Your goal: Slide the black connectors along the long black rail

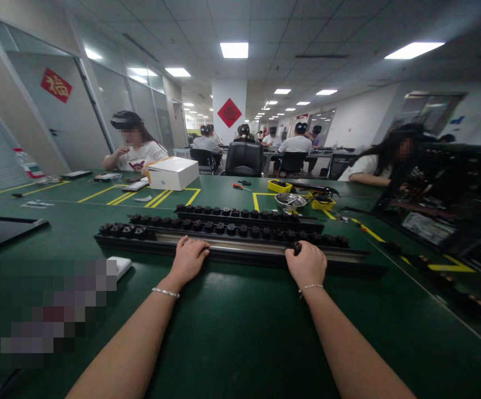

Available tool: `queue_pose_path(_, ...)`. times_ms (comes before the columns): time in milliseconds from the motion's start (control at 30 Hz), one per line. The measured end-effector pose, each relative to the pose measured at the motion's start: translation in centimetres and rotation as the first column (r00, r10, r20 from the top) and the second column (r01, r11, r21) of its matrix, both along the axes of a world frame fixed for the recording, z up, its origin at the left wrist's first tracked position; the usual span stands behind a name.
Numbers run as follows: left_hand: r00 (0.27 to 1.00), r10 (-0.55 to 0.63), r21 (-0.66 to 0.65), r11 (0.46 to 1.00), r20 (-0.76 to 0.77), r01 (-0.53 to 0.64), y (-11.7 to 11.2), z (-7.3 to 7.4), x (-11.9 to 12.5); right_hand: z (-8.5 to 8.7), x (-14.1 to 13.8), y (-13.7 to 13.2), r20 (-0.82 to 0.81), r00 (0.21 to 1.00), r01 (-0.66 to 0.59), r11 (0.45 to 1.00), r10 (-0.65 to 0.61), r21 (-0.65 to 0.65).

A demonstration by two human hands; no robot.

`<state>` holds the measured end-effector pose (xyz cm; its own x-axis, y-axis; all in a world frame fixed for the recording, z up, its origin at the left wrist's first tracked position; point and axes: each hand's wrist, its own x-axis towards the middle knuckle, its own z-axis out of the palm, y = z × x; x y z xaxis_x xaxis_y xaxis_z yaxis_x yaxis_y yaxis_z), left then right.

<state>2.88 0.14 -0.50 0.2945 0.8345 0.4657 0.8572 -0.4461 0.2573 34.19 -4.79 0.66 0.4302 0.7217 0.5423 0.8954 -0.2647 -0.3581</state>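
A long black rail (240, 256) with a bright metal channel lies across the green table before me. Several round black socket modules (128, 230) sit in its left end. My left hand (188, 259) is closed over the near edge of this rail, left of its middle, fingers curled over the channel. Farther right, my right hand (308, 265) pinches a small round black module (297, 248) at the channel; the hand hides part of it. Directly behind are two more black rails, the nearer row of modules (219, 228) and the farther row (234, 213) both long.
A white box (174, 173), a screwdriver (240, 187), yellow bins (279, 185) and a metal bowl (290, 201) stand at the back. A black open-sided case (427, 199) is at right. A blurred-out object with a white end (119, 267) lies at left. People sit across the table.
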Motion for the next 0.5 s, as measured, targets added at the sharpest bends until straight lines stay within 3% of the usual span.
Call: queue_pose_path(500, 1.0, 0.029, 0.009, 1.0, 0.002, -0.029, 0.0, 0.03, -0.58, 0.14, -0.07, -0.03, -0.003, 1.0, -0.023, 1.0, 0.023, -0.014)
